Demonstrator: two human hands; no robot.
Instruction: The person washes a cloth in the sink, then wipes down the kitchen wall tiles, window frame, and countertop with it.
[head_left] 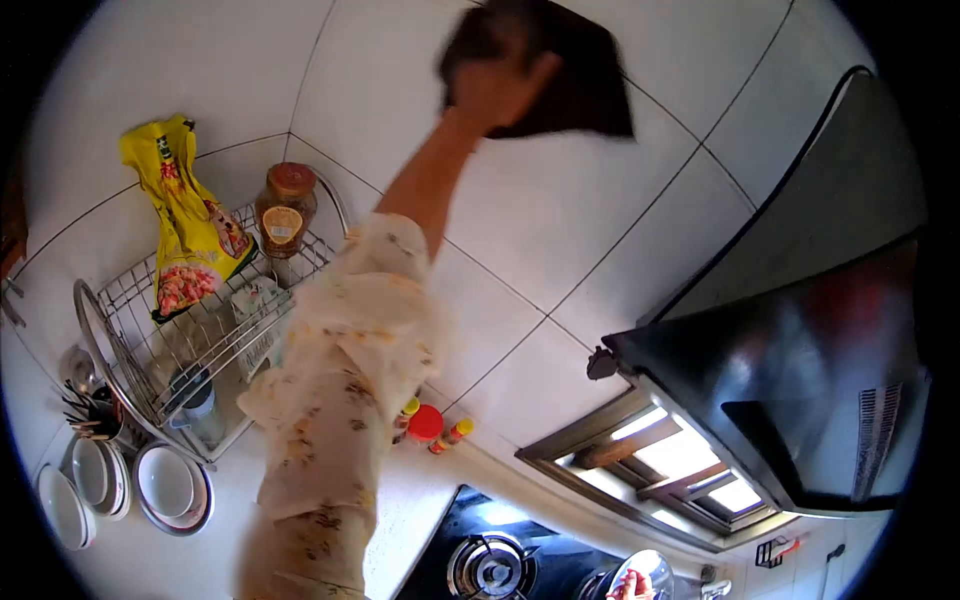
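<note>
My left hand (505, 85) is stretched high against the white tiled wall, blurred by motion. It holds a dark cloth (580, 85) to the tiles, and part of the cloth hangs out flat to the right of the thumb. A loose, light patterned sleeve (340, 400) covers most of this arm. At the bottom edge, what look like the fingers of my right hand (632, 586) show in front of a round shiny thing (652, 568). They are too small and cut off to tell what they grip.
A wire rack (150, 370) at left carries a yellow bag (195, 230) and a red-lidded jar (285, 212). Bowls (165, 480) stand below it. A gas stove (490, 565) lies at the bottom. The dark range hood (790, 390) juts out at right, above a window (660, 470).
</note>
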